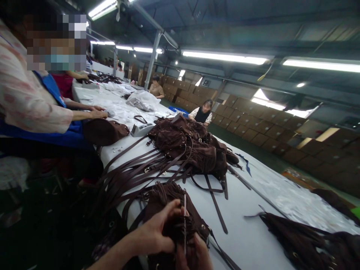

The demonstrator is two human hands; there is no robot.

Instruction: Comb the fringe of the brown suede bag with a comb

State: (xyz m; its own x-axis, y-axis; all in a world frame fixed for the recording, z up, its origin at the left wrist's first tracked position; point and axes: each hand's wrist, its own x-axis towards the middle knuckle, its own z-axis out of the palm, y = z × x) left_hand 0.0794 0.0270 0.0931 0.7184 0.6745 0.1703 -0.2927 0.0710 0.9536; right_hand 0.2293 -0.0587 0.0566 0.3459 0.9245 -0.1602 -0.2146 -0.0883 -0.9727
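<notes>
Two hands work one fringed brown bag [174, 210]: left hand [157, 232] pinches fringe, right hand [197, 253] (fingers curled) grips a thin tool [185, 225], seemingly combing tassels.

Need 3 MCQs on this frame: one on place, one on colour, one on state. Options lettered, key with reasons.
1. Where is the pile of fringed bags?
A. On the white table
B. On the floor
C. Inside a cardboard box

2. What colour is the fringed bag in the hands?
A. Dark brown
B. Red
C. White

3. What is the left hand doing?
A. Resting flat on bare table
B. Gripping the bag
C. Hanging out of view

Key:
1 A, the pile lies mid-table with straps trailing over the edge.
2 A, suede and fringe are dark brown.
3 B, its fingers curl into the fringe, while the right hand touches the bag from below.
</notes>
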